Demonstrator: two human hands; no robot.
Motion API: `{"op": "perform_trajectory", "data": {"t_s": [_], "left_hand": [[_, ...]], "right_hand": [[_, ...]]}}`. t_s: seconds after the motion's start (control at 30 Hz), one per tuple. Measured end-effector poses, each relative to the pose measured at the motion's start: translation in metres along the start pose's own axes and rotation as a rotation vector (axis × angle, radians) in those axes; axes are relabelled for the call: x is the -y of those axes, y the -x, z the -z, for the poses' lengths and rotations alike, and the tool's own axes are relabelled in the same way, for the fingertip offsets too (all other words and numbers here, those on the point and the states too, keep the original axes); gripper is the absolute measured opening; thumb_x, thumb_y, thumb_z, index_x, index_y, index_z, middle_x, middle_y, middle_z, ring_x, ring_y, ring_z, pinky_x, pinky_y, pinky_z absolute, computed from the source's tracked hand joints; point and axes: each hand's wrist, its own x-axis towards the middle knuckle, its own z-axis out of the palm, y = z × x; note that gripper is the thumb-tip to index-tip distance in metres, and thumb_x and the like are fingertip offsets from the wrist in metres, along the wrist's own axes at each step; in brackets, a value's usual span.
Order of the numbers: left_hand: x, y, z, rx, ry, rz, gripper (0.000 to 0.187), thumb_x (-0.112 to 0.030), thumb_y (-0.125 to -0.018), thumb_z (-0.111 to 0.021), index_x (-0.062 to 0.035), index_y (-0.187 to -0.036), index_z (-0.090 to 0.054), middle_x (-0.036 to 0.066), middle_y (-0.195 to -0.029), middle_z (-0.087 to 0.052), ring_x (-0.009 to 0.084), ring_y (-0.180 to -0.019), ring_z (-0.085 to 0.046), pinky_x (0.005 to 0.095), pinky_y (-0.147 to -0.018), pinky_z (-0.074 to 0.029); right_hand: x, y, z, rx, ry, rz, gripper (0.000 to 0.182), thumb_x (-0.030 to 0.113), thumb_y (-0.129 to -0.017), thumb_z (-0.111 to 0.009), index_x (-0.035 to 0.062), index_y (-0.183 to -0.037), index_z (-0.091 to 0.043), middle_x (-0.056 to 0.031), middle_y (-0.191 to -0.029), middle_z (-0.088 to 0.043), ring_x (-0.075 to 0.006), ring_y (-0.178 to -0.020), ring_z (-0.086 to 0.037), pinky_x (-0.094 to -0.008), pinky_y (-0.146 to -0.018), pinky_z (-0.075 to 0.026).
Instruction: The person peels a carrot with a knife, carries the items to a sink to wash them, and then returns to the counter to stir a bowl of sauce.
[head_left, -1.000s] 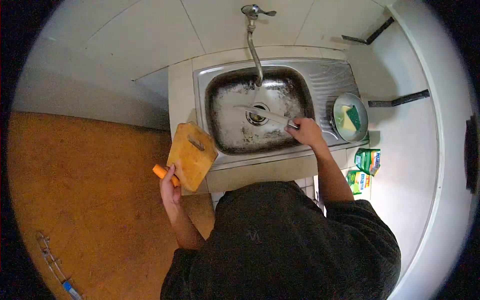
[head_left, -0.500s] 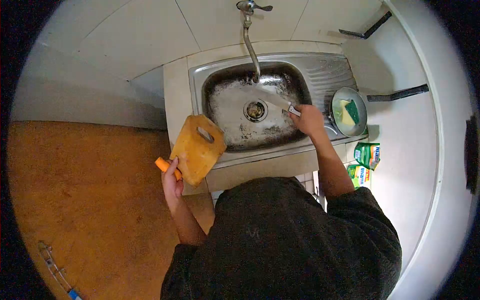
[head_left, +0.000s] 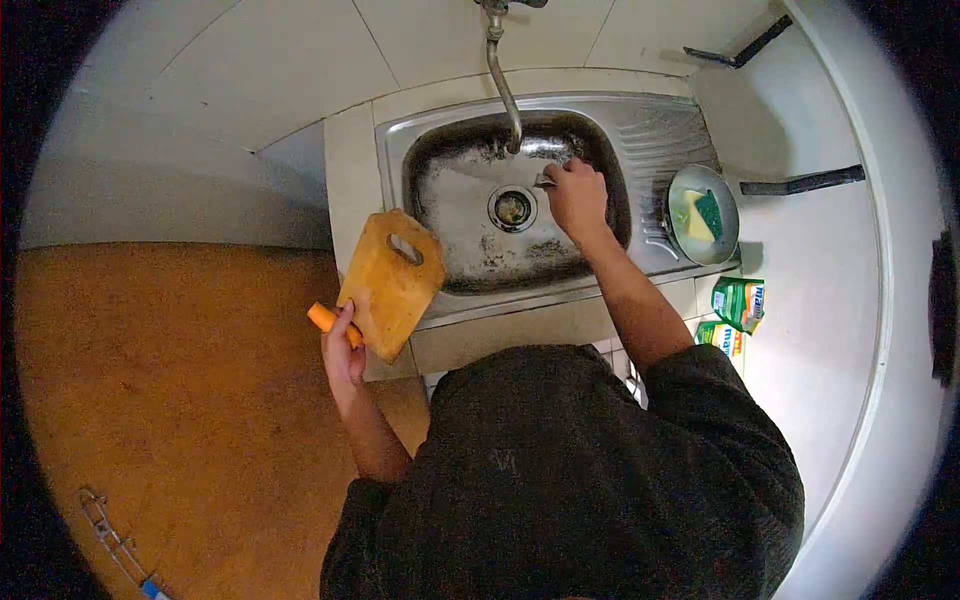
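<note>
My left hand holds an orange carrot together with the lower edge of a wooden cutting board, which is tilted over the sink's left front corner. My right hand is over the sink basin, closed around the handle of a knife. Only a small part of the knife shows beside the fingers; its blade is hard to make out. The drain lies just left of my right hand, below the faucet spout.
On the ridged drainboard at the right sits a round bowl with a yellow and green sponge. Green packets lie at the counter's right end. A wire rack is on the floor at lower left.
My right hand has moved up and left over the basin with the knife, whose blade is now much less visible. The left hand, carrot and board have hardly moved.
</note>
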Motion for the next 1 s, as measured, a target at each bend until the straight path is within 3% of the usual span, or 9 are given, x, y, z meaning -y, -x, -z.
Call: {"op": "perform_trajectory", "data": {"t_s": [0.27, 0.33, 0.47, 0.5, 0.6, 0.67, 0.87, 0.9, 1.0], "left_hand": [[0.012, -0.01, 0.009, -0.007, 0.039, -0.031, 0.021, -0.016, -0.082, -0.07, -0.0121, -0.082, -0.05, -0.001, -0.08, -0.058, 0.0098, -0.068, -0.056, 0.0231, -0.053, -0.043], [0.017, -0.019, 0.022, 0.065, -0.001, -0.01, 0.022, -0.019, -0.083, -0.069, -0.0099, -0.096, -0.053, 0.004, -0.094, -0.062, 0.0195, -0.086, -0.062, 0.034, -0.074, -0.053], [0.012, -0.013, 0.015, 0.056, -0.04, -0.004, 0.021, -0.018, -0.083, -0.068, -0.009, -0.096, -0.054, 0.004, -0.095, -0.062, 0.0199, -0.088, -0.062, 0.0352, -0.077, -0.052], [0.013, -0.012, 0.012, 0.056, -0.002, -0.002, 0.018, -0.016, -0.083, -0.068, -0.01, -0.09, -0.053, 0.002, -0.089, -0.06, 0.0164, -0.082, -0.061, 0.031, -0.07, -0.05], [0.011, -0.008, 0.007, 0.056, 0.046, -0.003, 0.018, -0.014, -0.083, -0.069, -0.0113, -0.084, -0.051, 0.0, -0.083, -0.059, 0.0132, -0.078, -0.06, 0.0277, -0.064, -0.049], [0.004, 0.0, 0.004, 0.056, 0.059, -0.008, 0.018, -0.014, -0.083, -0.069, -0.0116, -0.084, -0.051, 0.0, -0.084, -0.059, 0.0134, -0.08, -0.06, 0.0284, -0.065, -0.049], [-0.003, 0.003, 0.024, -0.006, 0.094, 0.063, 0.017, -0.013, -0.083, -0.068, -0.0128, -0.083, -0.051, -0.001, -0.082, -0.058, 0.0136, -0.078, -0.059, 0.0288, -0.066, -0.049], [-0.005, 0.009, 0.023, -0.025, 0.079, 0.026, 0.018, -0.013, -0.082, -0.068, -0.0133, -0.083, -0.051, -0.001, -0.081, -0.058, 0.0135, -0.076, -0.059, 0.0287, -0.064, -0.049], [-0.005, 0.017, 0.031, -0.029, 0.032, -0.018, 0.019, -0.012, -0.082, -0.069, -0.0136, -0.082, -0.05, -0.001, -0.081, -0.058, 0.0134, -0.074, -0.058, 0.0283, -0.062, -0.048]], "right_hand": [[-0.023, 0.003, 0.013, -0.116, 0.004, 0.037, 0.025, 0.017, -0.07, -0.069, 0.0169, -0.094, -0.068, -0.0102, -0.085, -0.059, -0.0286, -0.084, -0.058, -0.0404, -0.071, -0.045], [-0.029, 0.006, 0.023, -0.1, 0.017, 0.031, 0.025, 0.017, -0.07, -0.07, 0.0171, -0.095, -0.069, -0.0103, -0.086, -0.059, -0.029, -0.083, -0.058, -0.0407, -0.07, -0.046], [-0.041, 0.016, 0.046, -0.051, 0.041, 0.008, 0.028, 0.016, -0.069, -0.07, 0.0173, -0.098, -0.069, -0.0109, -0.086, -0.059, -0.0301, -0.083, -0.059, -0.043, -0.071, -0.047], [-0.046, 0.018, 0.052, -0.054, 0.042, 0.007, 0.028, 0.016, -0.069, -0.07, 0.0173, -0.098, -0.069, -0.0109, -0.086, -0.059, -0.0301, -0.083, -0.059, -0.043, -0.071, -0.047], [-0.062, 0.024, 0.068, 0.075, -0.058, 0.098, 0.029, 0.021, -0.071, -0.069, 0.0143, -0.099, -0.068, -0.013, -0.089, -0.063, -0.0327, -0.084, -0.061, -0.0454, -0.074, -0.049], [-0.066, 0.029, 0.077, 0.401, -0.212, 0.012, 0.034, 0.028, -0.072, -0.068, 0.0113, -0.102, -0.067, -0.0165, -0.092, -0.066, -0.0364, -0.087, -0.062, -0.0463, -0.078, -0.049], [-0.05, 0.013, 0.108, 0.599, -0.219, 0.024, 0.04, 0.038, -0.079, -0.064, 0.0072, -0.105, -0.065, -0.02, -0.096, -0.065, -0.039, -0.09, -0.062, -0.0458, -0.078, -0.05], [-0.045, 0.011, 0.107, 0.37, -0.26, 0.141, 0.04, 0.04, -0.083, -0.061, 0.0043, -0.101, -0.063, -0.0203, -0.09, -0.065, -0.0401, -0.085, -0.062, -0.0464, -0.076, -0.049], [-0.026, -0.03, 0.113, 0.235, -0.267, 0.199, 0.032, 0.035, -0.086, -0.06, 0.0032, -0.091, -0.056, -0.0212, -0.089, -0.06, -0.0388, -0.083, -0.058, -0.0434, -0.067, -0.046]]}}
